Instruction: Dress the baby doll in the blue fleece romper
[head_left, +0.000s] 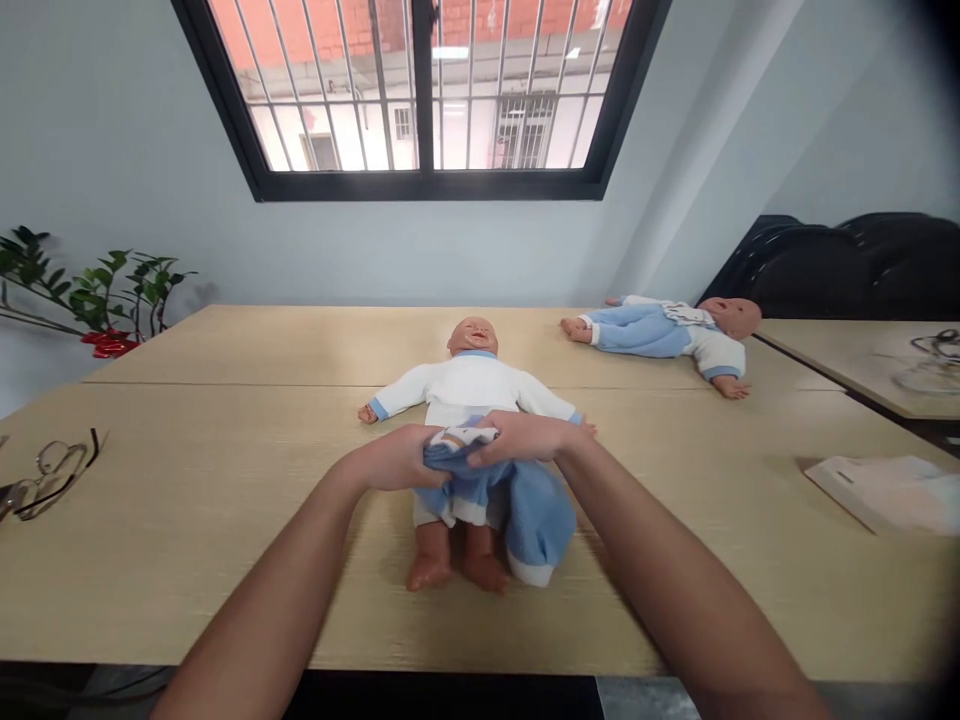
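A baby doll (474,385) lies on its back on the table, head toward the window. It wears a white long-sleeved top with blue cuffs, and its bare feet point toward me. Over its belly and legs are blue doll trousers (541,520) with white cuffs and a white patterned part near the top. My left hand (401,457) is closed on the left side of the bunched upper edge. At the other side of that edge, my right hand (521,438) pinches the cloth. Whether the doll's legs are inside the trousers is partly hidden by the folds.
A second doll (660,330) in blue and white clothes lies at the back right. Eyeglasses (60,475) rest at the left, and a flat white packet (889,492) at the right. Beyond the left edge stands a potted plant (112,300); black chairs (847,265) are behind on the right.
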